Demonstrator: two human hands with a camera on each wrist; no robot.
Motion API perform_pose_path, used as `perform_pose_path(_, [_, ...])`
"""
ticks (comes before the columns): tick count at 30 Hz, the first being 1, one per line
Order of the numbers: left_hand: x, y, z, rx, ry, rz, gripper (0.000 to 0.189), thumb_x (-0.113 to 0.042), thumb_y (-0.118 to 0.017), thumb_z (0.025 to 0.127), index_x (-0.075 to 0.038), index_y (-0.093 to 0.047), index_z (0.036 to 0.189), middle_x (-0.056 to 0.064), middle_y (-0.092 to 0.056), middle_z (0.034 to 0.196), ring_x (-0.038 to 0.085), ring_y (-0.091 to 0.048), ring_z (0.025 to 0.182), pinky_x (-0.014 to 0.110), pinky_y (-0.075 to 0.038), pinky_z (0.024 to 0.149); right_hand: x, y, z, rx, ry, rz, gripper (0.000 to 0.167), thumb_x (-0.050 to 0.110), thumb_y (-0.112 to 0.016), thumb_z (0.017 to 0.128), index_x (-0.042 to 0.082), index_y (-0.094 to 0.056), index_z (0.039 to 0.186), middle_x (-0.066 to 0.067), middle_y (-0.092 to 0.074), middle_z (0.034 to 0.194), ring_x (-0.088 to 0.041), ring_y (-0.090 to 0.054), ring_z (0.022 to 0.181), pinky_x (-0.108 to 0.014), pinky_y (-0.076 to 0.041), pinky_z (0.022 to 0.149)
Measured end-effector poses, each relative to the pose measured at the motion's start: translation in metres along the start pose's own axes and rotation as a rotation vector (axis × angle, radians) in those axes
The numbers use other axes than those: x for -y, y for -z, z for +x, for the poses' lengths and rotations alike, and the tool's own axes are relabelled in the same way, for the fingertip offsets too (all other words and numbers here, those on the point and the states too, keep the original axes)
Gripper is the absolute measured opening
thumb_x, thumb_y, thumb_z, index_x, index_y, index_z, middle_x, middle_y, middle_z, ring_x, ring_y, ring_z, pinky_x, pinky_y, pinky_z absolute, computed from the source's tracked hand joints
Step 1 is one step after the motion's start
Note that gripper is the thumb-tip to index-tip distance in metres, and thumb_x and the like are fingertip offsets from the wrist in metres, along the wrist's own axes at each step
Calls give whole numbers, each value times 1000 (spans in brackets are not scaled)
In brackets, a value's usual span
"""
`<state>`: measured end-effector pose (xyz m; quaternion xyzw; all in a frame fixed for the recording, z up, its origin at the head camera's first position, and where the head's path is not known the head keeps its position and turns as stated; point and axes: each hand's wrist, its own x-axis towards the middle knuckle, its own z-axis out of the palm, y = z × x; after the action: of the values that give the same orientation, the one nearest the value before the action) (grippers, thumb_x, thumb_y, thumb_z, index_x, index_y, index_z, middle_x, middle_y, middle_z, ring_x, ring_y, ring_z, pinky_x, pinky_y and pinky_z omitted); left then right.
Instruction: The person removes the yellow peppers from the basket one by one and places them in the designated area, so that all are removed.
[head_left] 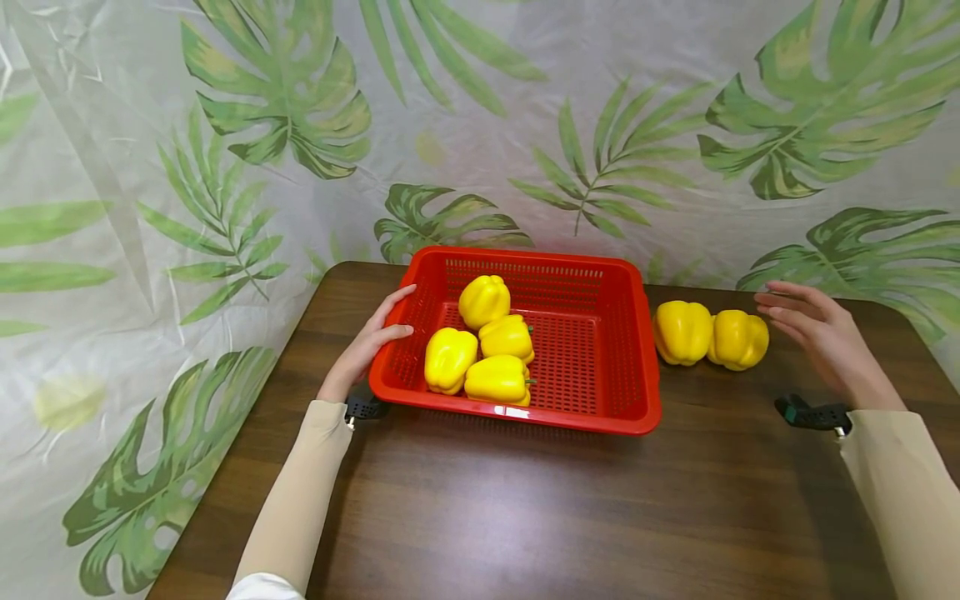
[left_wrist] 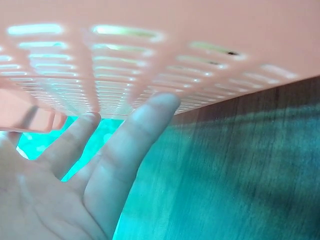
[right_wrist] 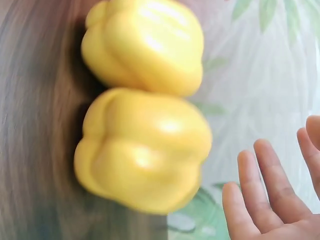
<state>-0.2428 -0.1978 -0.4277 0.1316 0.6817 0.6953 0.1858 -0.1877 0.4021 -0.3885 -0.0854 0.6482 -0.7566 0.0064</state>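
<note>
Holding one red basket (head_left: 570,417) by its left side, four yellow peppers (head_left: 501,340) inside, is your left grip (head_left: 369,342); your right grip (head_left: 823,332), relaxed and unclosed, hovers just right of two yellow peppers (head_left: 694,335) on the worktop (head_left: 525,517).

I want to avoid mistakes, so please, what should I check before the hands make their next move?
1. Left hand on red basket: ok, it holds the left side.
2. Room inside: ok, bare mesh floor shows right of the four peppers.
3. Two outside peppers near the right hand: ok, they lie beside it.
4. Right hand free: ok, it holds nothing.
5. Right hand touching a pepper: not ok, the right wrist view shows a gap.
6. Outside peppers' undersides: cannot tell, hidden.
</note>
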Motion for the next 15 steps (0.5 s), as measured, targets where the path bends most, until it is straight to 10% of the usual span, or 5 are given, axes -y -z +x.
perform_pose_path(15, [0,0,0,-2,-1,-2,65,-8,-49,94,-26,-23,151,15,-27,147,42,-43,122,50,-48,89,10,-57,23,105,-41,-64,34,2,-47,98,9,-51,132,-1,-63,118,-11,-60,108,-18,-47,88])
